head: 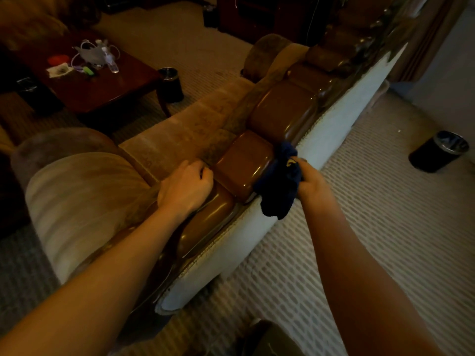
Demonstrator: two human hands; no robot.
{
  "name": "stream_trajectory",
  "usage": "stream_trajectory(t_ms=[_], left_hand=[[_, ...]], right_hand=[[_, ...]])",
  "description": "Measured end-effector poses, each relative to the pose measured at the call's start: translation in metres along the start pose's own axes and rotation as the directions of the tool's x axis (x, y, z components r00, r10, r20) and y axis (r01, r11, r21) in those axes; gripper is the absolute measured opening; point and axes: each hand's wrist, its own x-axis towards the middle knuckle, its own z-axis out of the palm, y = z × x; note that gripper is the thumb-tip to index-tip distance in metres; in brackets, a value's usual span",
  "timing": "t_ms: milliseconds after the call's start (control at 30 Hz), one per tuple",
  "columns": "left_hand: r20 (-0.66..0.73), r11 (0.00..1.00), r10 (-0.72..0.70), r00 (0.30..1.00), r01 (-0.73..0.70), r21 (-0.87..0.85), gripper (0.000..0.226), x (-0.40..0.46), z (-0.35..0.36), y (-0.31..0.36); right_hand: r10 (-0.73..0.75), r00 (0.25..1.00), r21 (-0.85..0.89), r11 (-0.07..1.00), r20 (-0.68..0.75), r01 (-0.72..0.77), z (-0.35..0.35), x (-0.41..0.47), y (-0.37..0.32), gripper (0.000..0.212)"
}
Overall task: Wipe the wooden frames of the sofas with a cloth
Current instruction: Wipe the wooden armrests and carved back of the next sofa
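Dim, warm light fills a carpeted sitting room, where pale patterned carpet (385, 227) spreads behind a long sofa (180, 134) seen from the back. Along the top of the sofa's backrest runs a glossy wooden frame (243, 164) shaped into rounded brown blocks, with a whitish fabric back panel (341, 119) just below it. The person's right hand (312, 182) grips a dark blue cloth (280, 187), its fingers curled round the bunched fabric, and holds it against the rear edge of one wooden block, near the seam with the next block; part of the cloth hangs down over the white panel. The left hand (186, 187) rests on the top of the frame just beside that same block, fingers curled inward with the knuckles toward the seat cushions, holding nothing that can be seen. Both bare forearms reach in from the lower edge of the view. Beyond the sofa, a dark red-brown counter (102, 86) carries white cables, a clear bottle and small bright items. A black bin (171, 84) stands at the counter's corner, and a second black bin (439, 151) sits on the carpet well apart to the right.
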Motion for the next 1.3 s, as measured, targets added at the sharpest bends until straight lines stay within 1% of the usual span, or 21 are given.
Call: stream_trajectory(t_ms=[67, 133, 233, 300, 333, 367, 400, 433, 467, 533, 600, 667, 733, 833, 867, 900, 933, 1000, 1067, 1200, 1300], left_hand=[[-0.02, 1.0, 0.003, 1.0, -0.003, -0.03, 0.035, 0.001, 0.001, -0.001], [-0.091, 0.991, 0.003, 0.996, -0.015, -0.13, 0.029, 0.002, 0.002, -0.005], [-0.205, 0.847, -0.133, 0.97, 0.004, -0.531, 0.021, 0.006, 0.001, -0.013], [-0.12, 0.502, -0.367, 0.923, 0.087, -0.861, 0.021, 0.009, -0.011, -0.019], [-0.039, 0.309, -0.453, 0.891, 0.116, -0.944, 0.021, 0.01, -0.017, -0.024], [0.026, 0.195, -0.501, 0.865, 0.142, -0.97, 0.02, 0.01, -0.022, -0.033], [0.068, 0.169, -0.522, 0.85, 0.181, -0.969, 0.02, 0.009, -0.029, -0.041], [0.094, 0.177, -0.531, 0.842, 0.218, -0.96, 0.021, 0.006, -0.035, -0.051], [0.099, 0.201, -0.537, 0.838, 0.242, -0.949, 0.021, 0.003, -0.041, -0.06], [0.056, 0.286, -0.547, 0.835, 0.25, -0.925, 0.024, -0.008, -0.052, -0.079], [-0.003, 0.34, -0.552, 0.834, 0.222, -0.914, 0.028, -0.018, -0.059, -0.099], [-0.022, 0.347, -0.554, 0.832, 0.207, -0.915, 0.028, -0.026, -0.063, -0.117], [-0.002, 0.333, -0.564, 0.826, 0.225, -0.916, 0.027, -0.031, -0.062, -0.128], [0.012, 0.312, -0.61, 0.792, 0.254, -0.915, 0.028, -0.03, -0.058, -0.132], [0.005, 0.315, -0.618, 0.786, 0.253, -0.915, 0.029, -0.029, -0.058, -0.132], [-0.001, 0.316, -0.621, 0.784, 0.249, -0.916, 0.029, -0.029, -0.06, -0.135], [-0.003, 0.313, -0.62, 0.785, 0.244, -0.918, 0.029, -0.028, -0.062, -0.138], [-0.007, 0.318, -0.613, 0.79, 0.238, -0.918, 0.028, -0.03, -0.066, -0.146], [-0.023, 0.337, -0.604, 0.797, 0.229, -0.913, 0.027, -0.033, -0.066, -0.152], [0.001, 0.332, -0.613, 0.79, 0.259, -0.907, 0.03, -0.036, -0.06, -0.158], [0.015, 0.353, -0.6, 0.8, 0.282, -0.892, 0.031, -0.035, -0.055, -0.155]], right_hand=[[0.033, 0.996, -0.003, 0.999, -0.084, -0.034, 0.0, -0.003, 0.014, 0.018], [-0.041, 0.988, 0.063, 0.997, -0.152, 0.051, 0.012, -0.013, 0.028, 0.007], [-0.446, 0.884, -0.178, 0.889, -0.139, 0.421, 0.047, -0.044, 0.043, 0.009], [-0.65, 0.717, -0.311, 0.647, 0.252, 0.696, 0.077, -0.071, 0.049, 0.005], [-0.617, 0.6, -0.335, 0.5, 0.509, 0.799, 0.091, -0.077, 0.056, 0.003], [-0.506, 0.487, -0.363, 0.328, 0.712, 0.872, 0.105, -0.08, 0.063, 0.008], [-0.376, 0.397, -0.374, 0.135, 0.838, 0.918, 0.119, -0.078, 0.067, 0.014], [-0.289, 0.363, -0.393, -0.052, 0.886, 0.918, 0.132, -0.07, 0.065, 0.02], [-0.248, 0.387, -0.439, -0.213, 0.888, 0.873, 0.142, -0.057, 0.059, 0.024], [-0.21, 0.559, -0.595, -0.363, 0.802, 0.717, 0.155, -0.021, 0.038, 0.027], [-0.128, 0.737, -0.736, -0.288, 0.664, 0.613, 0.159, 0.002, 0.02, 0.03], [-0.04, 0.756, -0.752, -0.143, 0.654, 0.643, 0.167, -0.005, 0.024, 0.043], [-0.011, 0.658, -0.657, -0.05, 0.753, 0.752, 0.182, -0.042, 0.038, 0.048], [0.085, 0.399, -0.381, -0.171, 0.913, 0.909, 0.197, -0.096, 0.067, 0.034], [0.118, 0.351, -0.321, -0.215, 0.929, 0.922, 0.2, -0.1, 0.072, 0.033], [0.136, 0.355, -0.315, -0.251, 0.925, 0.915, 0.202, -0.095, 0.071, 0.035], [0.165, 0.42, -0.371, -0.262, 0.892, 0.891, 0.204, -0.082, 0.066, 0.039], [0.226, 0.633, -0.596, -0.213, 0.741, 0.774, 0.204, -0.046, 0.053, 0.043], [0.288, 0.747, -0.744, -0.144, 0.6, 0.653, 0.206, -0.018, 0.043, 0.033], [0.38, 0.657, -0.638, -0.193, 0.652, 0.745, 0.224, -0.051, 0.056, 0.044], [0.109, 0.477, -0.435, -0.271, 0.872, 0.858, 0.216, -0.093, 0.083, 0.048]])
